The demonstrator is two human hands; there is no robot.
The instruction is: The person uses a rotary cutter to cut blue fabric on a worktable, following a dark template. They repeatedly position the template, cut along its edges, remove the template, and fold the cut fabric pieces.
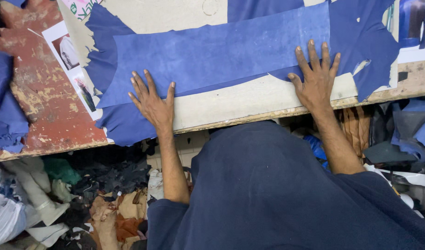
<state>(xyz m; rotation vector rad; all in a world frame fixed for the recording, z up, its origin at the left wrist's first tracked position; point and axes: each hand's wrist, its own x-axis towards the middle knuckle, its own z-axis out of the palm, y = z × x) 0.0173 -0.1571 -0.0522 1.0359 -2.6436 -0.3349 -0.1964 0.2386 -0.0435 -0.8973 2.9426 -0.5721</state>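
Head view, looking down. A long blue suede-like strip (217, 51) lies flat across the pale counter (240, 99), on top of larger, ragged-edged blue hide pieces (360, 32). The left hand (153, 103) rests palm down on the strip's near left corner, fingers (137, 85) spread and flat, gripping nothing. The right hand (318, 78) presses on the strip's near right edge, fingers (312, 53) likewise splayed open.

Signs and papers: a white printed sheet with small garment pictures (73, 69) lies slanted at the counter's left, partly under the hide; a pink-and-green printed slip (80, 7) shows at the top edge; a picture of a blue garment (414, 23) sits at the upper right.

Surroundings: a worn red board (41, 92) at left; heaped tan, white and dark scraps (106, 203) on the floor below; the person's dark blue shirt (277, 194) fills the foreground.
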